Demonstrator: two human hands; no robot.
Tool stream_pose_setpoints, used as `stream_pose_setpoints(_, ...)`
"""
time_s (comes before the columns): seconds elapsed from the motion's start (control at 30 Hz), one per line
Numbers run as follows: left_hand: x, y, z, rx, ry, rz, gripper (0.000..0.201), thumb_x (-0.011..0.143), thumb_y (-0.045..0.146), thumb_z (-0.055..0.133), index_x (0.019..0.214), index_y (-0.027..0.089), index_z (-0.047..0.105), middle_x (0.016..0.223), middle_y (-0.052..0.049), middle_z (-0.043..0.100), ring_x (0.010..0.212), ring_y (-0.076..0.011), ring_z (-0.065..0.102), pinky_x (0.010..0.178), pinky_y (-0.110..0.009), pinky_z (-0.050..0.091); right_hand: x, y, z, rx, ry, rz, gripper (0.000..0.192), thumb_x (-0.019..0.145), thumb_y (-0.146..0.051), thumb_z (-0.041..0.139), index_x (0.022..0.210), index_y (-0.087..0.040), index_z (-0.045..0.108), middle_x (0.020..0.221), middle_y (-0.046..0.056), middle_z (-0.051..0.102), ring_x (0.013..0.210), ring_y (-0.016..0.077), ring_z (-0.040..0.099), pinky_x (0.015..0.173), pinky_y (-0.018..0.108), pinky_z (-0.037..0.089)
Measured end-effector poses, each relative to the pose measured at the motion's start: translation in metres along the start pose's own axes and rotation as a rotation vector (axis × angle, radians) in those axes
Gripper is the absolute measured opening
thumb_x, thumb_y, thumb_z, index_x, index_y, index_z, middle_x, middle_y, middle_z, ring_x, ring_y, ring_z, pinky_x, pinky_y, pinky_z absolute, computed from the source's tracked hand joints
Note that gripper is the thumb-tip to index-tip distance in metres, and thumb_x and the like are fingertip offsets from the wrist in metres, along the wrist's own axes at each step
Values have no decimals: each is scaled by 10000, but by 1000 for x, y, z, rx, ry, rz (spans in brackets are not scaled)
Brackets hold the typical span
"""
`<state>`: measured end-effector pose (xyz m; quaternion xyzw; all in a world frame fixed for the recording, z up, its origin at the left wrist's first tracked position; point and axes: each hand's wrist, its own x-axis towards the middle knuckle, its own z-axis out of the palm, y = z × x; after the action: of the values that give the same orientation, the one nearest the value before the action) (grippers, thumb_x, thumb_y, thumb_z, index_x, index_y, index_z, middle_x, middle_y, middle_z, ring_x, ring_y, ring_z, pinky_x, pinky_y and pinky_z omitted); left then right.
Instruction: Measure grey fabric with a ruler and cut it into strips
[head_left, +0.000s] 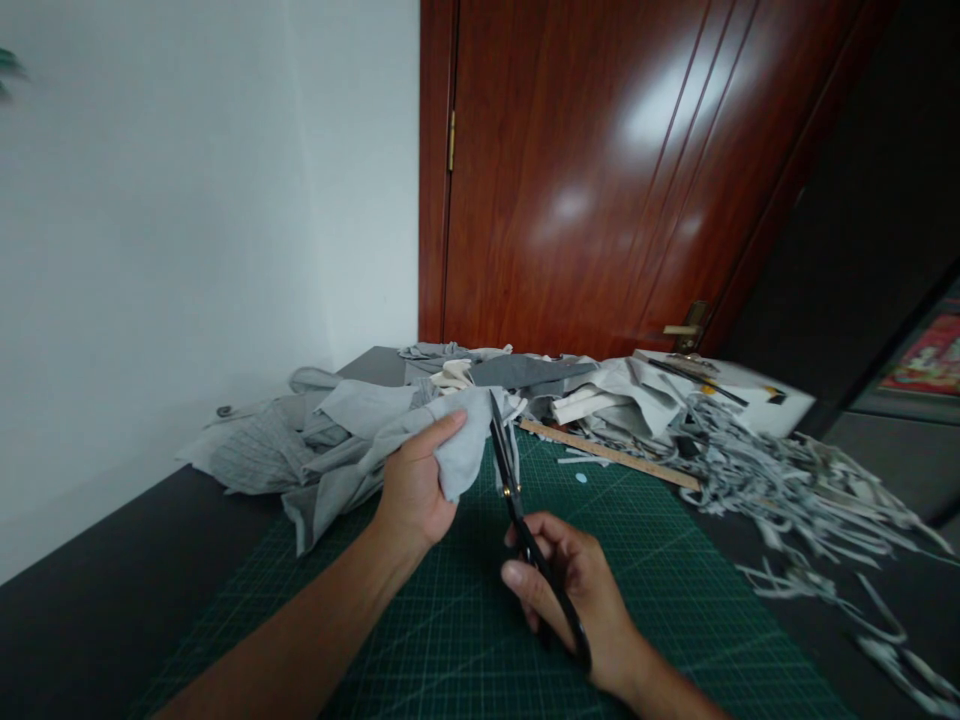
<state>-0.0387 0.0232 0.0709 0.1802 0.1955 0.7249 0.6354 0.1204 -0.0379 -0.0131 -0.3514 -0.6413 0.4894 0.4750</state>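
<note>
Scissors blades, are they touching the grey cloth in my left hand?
Touching. The head view shows the scissors blades meeting the grey cloth edge that the left hand holds up.

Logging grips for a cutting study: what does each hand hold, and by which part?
The left hand pinches the grey cloth at its edge beside the blades. The right hand holds the black scissors by their handles.

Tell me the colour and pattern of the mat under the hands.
Dark green cutting mat with a pale grid, in the head view.
</note>
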Motion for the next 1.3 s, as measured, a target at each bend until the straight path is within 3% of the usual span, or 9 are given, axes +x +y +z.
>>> stream_pose_setpoints(0.17, 0, -4, -4, 22, 10, -26, 607, 680, -69, 726, 1262, 106, 732, 1029, -114, 844, 999, -341, 810, 978, -457, 645, -1, 0, 0, -10, -1, 2, 486, 859, -623, 799, 962, -187, 612, 579, -83, 517, 432, 81, 453, 416, 183, 394)
stream_pose_setpoints(0.43, -3, -8, -7, 63, -37, 141, 808, 601, -73, 808, 1347, 216, 696, 1224, -84, 811, 1214, -351, 732, 1084, -483, 576, 1, 3, 0, 13, 3, 19, 504, 856, -638, 803, 969, -186, 611, 579, -84, 513, 421, 79, 459, 415, 180, 376)
stream_pose_setpoints(0.6, -5, -10, -8, 90, -76, 236, 795, 603, -22, 862, 1331, 250, 694, 1246, -59, 804, 1270, -333, 701, 1126, -456, 540, -1, 3, -1, 55, -18, 17, 492, 811, -569, 878, 972, -181, 621, 566, -82, 536, 422, 78, 450, 418, 176, 351)
stream_pose_setpoints(0.83, -5, -9, -11, 114, -80, 197, 782, 585, -8, 886, 1306, 237, 707, 1173, -52, 825, 1302, -324, 681, 1145, -410, 520, -1, 3, -2, 89, -30, -8, 505, 793, -574, 888, 982, -181, 632, 581, -75, 537, 439, 88, 458, 422, 186, 349)
stream_pose_setpoints(1.3, -10, -17, -11, 152, -59, 216, 770, 553, 60, 927, 1275, 232, 721, 1204, -71, 814, 1217, -388, 716, 1068, -491, 574, 0, 1, -4, 112, -61, -44, 525, 829, -631, 837, 999, -187, 613, 656, -55, 543, 499, 95, 488, 467, 199, 415)
